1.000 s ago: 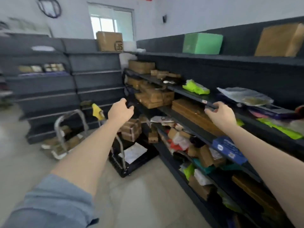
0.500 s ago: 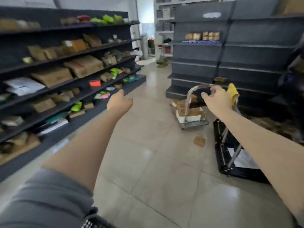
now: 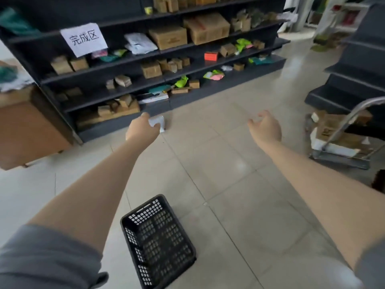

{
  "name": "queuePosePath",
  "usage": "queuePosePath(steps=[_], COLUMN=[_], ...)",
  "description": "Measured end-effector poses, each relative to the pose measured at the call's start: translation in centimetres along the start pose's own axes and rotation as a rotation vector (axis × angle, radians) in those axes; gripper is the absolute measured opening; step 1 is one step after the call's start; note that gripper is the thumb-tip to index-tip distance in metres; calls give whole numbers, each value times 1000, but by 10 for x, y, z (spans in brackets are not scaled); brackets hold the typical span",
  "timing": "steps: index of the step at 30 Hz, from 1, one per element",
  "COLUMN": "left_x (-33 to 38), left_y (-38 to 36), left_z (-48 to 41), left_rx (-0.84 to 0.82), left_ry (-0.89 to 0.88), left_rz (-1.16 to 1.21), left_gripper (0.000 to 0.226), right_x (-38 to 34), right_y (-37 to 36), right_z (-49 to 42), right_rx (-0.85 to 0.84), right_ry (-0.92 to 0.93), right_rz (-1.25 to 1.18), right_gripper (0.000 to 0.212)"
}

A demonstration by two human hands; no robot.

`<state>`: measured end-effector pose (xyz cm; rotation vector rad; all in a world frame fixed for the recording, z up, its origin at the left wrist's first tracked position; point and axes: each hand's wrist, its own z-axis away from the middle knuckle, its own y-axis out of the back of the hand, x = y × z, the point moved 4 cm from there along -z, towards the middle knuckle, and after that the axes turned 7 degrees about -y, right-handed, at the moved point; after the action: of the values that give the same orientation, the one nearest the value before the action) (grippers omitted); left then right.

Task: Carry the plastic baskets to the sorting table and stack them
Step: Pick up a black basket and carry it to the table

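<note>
A black perforated plastic basket [image 3: 158,240] sits on the tiled floor [image 3: 239,155]; the left hand [image 3: 142,130] has fingers curled, contents unclear; the right hand [image 3: 265,128] has fingers loosely spread, holding nothing.

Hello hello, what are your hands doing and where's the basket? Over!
Left hand and right hand both out front, holding nothing. Black basket on floor, between arms. Nothing blocking it.

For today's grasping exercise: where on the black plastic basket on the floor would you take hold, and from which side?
Probably by the two long top rims of the black plastic basket, reaching down from above. It sits upright and empty on the tiled floor, open mouth up, between both forearms, so each hand can take one side.
</note>
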<state>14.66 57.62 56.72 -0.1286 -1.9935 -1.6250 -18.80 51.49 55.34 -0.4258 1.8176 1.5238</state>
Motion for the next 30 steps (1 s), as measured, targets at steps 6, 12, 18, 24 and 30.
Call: queuePosePath(steps=[6, 12, 18, 24, 30], left_x=[-87, -139, -142, -137, -145], left_y=[-8, -10, -25, -65, -119], left_z=[-2, -22, -37, -44, -71], left_rx=[-67, -184, -270, -356, -462], left_ry=[54, -4, -98, -168, -241], left_rz=[2, -6, -5, 20, -49], left_gripper=[53, 52, 52, 54, 52], right_x=[-11, -27, -9, 14, 49], right_y=[-84, -138, -148, -163, -184], right_z=[36, 85, 121, 131, 152], right_rx=[-43, 10, 65, 93, 123], right_ry=[-67, -167, -267, -356, -534], right_rz=[33, -6, -19, -16, 2], right_gripper=[47, 47, 45, 47, 49])
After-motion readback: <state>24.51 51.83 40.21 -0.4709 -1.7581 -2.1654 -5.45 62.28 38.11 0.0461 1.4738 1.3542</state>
